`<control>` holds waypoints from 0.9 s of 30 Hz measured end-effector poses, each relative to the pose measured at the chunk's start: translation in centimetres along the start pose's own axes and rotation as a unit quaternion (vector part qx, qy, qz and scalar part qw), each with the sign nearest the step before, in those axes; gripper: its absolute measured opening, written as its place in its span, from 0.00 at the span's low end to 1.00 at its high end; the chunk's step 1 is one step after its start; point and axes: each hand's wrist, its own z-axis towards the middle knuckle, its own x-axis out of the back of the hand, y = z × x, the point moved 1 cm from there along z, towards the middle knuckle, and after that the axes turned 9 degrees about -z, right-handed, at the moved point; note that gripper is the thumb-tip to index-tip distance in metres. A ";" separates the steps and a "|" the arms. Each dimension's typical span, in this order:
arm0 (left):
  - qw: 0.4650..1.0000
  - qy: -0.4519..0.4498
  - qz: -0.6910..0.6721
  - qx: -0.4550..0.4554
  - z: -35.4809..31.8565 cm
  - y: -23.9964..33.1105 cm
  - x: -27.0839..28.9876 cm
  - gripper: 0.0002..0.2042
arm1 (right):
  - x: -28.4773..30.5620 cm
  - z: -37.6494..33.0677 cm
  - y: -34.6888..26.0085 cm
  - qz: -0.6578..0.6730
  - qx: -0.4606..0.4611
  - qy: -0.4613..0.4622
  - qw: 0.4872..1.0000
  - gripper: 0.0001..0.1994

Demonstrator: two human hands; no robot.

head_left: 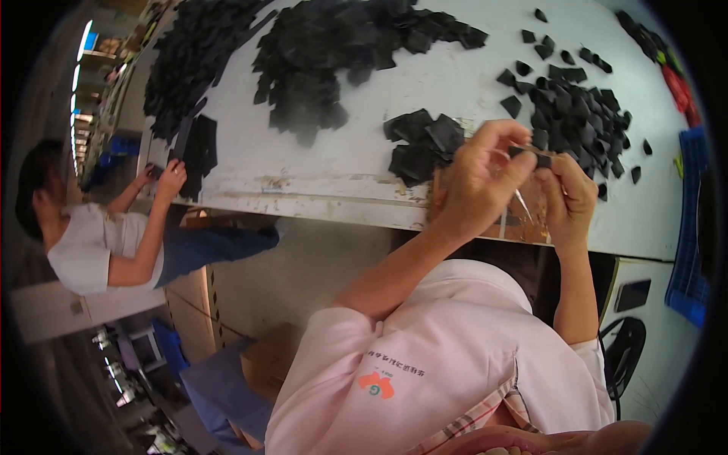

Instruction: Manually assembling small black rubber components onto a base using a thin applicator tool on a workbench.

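Note:
Both of my hands are raised over the near edge of the white table, pinching one small black piece of sheet material [542, 161] between them. My left hand [481, 178] is closed on its left side with thumb and fingers. On the other side my right hand [570, 193] grips its edge. A thin, pale pointed tool [522, 203] shows below my left thumb; which hand holds it I cannot tell. Under my hands lies a brown board [512, 226]. Flat black pieces [425, 144] lie beside my left hand, and a heap of curled black pieces [580, 114] lies beyond my right.
Larger heaps of black pieces [318, 53] cover the far left of the table [356, 152]. At left a co-worker [106, 246] handles a dark piece at the same table. A blue crate [690, 227] and a red bag [677, 91] are at right, a phone [632, 296] below.

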 end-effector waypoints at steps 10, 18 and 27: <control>0.961 -0.040 0.264 -0.076 -0.4 -0.5 1.2 0.03 | -0.7 -0.6 0.0 -0.054 0.002 0.016 0.998 0.04; 0.902 0.170 0.394 -0.049 -1.5 -3.5 11.0 0.02 | 3.7 4.4 4.6 0.218 -0.304 0.133 0.918 0.14; 0.721 0.158 0.674 0.014 4.4 -4.6 19.6 0.13 | -0.8 -5.5 3.6 0.268 -0.413 -0.059 0.868 0.09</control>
